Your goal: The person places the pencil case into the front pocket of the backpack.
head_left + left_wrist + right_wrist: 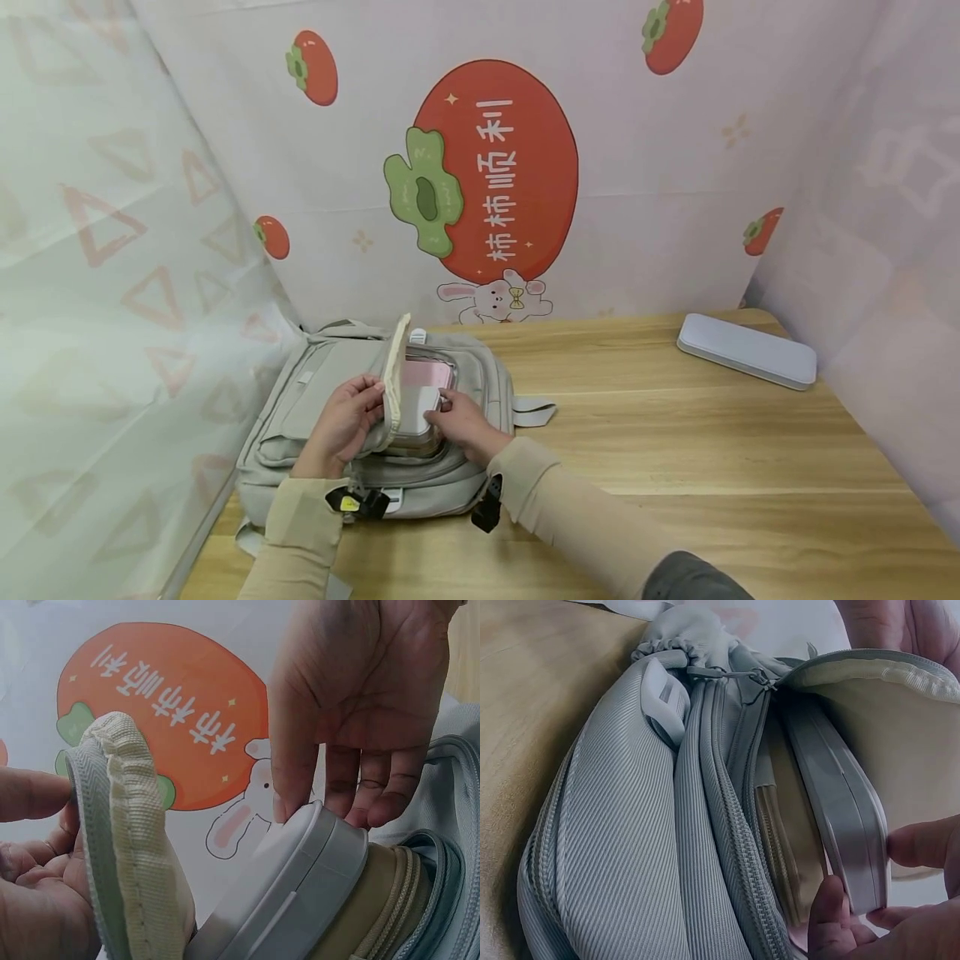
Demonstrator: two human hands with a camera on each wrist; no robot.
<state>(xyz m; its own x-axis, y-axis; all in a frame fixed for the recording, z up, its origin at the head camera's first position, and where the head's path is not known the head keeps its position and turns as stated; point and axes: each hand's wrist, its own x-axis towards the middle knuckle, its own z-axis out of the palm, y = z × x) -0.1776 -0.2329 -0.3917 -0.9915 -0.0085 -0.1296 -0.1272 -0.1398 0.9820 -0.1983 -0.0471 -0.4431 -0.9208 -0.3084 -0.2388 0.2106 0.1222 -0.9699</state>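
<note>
Head view, left hand (347, 419): fingers curled round the lifted flap (395, 367) of the backpack (300, 417), holding the opening wide.
Head view, right hand (467, 425): fingers on the near end of the grey case (420, 408), which sits half inside the opening, between the two hands.
Head view, room: bare wooden table (675, 433) to the right of the right hand; a flat white box (746, 350) lies well apart, far right by the wall. Left of the left hand the curtain stands close, little room there.

Left wrist view, flap (135, 847): soft padded cloth with a zipper edge, folds easily; pinched between thumb and fingers.
Left wrist view, case (292, 892): stiff smooth shell with rounded corners, probably light and a little slippery; the right hand's fingertips (296, 802) rest on its upper corner.

Right wrist view, case (847, 825): thin edge showing, lying along the cream lining; thumb and fingers pinch its near corner.
Right wrist view, backpack (630, 847): ribbed grey fabric, soft, several zipper tracks beside the opening that could catch the case's corner.
Hold, judged: near short end of the case, both faces, sliding along the lining.
</note>
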